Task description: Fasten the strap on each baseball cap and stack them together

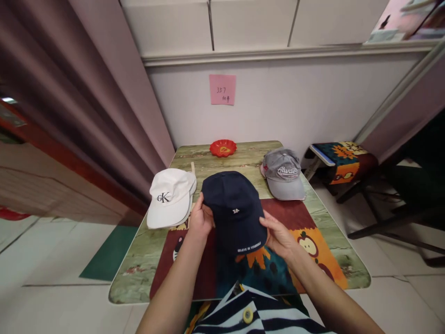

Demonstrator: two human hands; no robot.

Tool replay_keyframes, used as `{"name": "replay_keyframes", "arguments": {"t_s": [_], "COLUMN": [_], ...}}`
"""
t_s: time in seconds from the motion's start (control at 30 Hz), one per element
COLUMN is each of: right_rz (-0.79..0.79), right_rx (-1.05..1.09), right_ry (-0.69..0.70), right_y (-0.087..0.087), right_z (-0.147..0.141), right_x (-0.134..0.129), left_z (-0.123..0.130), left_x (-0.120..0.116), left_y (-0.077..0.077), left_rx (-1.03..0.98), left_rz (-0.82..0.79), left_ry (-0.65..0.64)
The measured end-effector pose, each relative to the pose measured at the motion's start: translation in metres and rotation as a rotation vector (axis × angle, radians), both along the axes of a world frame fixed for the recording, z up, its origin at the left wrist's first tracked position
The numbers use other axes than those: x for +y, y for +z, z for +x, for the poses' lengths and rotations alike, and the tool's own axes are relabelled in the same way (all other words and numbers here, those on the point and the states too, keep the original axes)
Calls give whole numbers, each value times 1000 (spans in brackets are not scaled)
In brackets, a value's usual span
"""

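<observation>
A navy baseball cap [232, 199] is held between my two hands above the table, its brim toward me with white lettering along the edge. My left hand [200, 218] grips the cap's left side, thumb on top. On the right side, near the brim, my right hand [278, 233] has its fingers closed on the cap. To the left lies a white cap [171, 195] with black letters, apparently stacked on another pale cap. At the right sits a grey cap [284, 172] with "Always" on its front.
Under the caps is a wood-patterned table [132, 271] with a colourful mat [309, 218]. A red scalloped dish [223, 148] stands at the back. A pink note [222, 90] is on the wall. Curtains [114, 93] hang left; a small stool-like table [340, 160] is at right.
</observation>
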State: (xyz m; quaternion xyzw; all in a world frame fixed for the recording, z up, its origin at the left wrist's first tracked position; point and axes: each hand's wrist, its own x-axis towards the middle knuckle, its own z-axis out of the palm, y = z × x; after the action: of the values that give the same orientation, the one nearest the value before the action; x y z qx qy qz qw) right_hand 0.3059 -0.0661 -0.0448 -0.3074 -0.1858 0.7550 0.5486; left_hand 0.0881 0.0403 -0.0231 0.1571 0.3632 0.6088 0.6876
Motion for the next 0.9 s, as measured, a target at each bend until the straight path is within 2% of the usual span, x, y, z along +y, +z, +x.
{"name": "replay_keyframes", "arguments": {"t_s": [0.1, 0.17, 0.23, 0.27, 0.3, 0.37, 0.47, 0.53, 0.6, 0.67, 0.83, 0.9], "right_rz": [107, 203, 263, 284, 288, 229, -29, -180, -219, -205, -135, -104], "right_rx": [-68, -105, -143, -153, -161, -198, -344, -422, -438, -426, -374, -438], "right_ry": [-133, -251, -368, -427, -490, -624, -806, -840, -827, -788, -761, -778], "right_y": [34, 57, 70, 71, 67, 49, 4, -23, -38, -41, -24, -22], "right_z": [29, 57, 88, 104, 119, 145, 170, 178, 184, 191, 204, 202], "right_x": [26, 48, 71, 82, 92, 110, 120, 117, 110, 107, 119, 125], "left_z": [7, 9, 8, 6, 5, 0, -5, -7, -7, -6, -4, -5], "left_x": [-3, -8, -12, -14, -16, -19, -24, -27, -30, -31, -33, -32], "left_y": [-13, -27, -44, -53, -61, -74, -80, -79, -77, -76, -77, -78], "left_rx": [79, 253, 464, 551, 616, 681, 710, 720, 735, 754, 778, 773], "left_rz": [14, 30, 62, 79, 98, 152, 234, 260, 270, 272, 272, 277], "left_ry": [-204, -303, -338, -337, -333, -332, -352, -365, -369, -368, -373, -378]}}
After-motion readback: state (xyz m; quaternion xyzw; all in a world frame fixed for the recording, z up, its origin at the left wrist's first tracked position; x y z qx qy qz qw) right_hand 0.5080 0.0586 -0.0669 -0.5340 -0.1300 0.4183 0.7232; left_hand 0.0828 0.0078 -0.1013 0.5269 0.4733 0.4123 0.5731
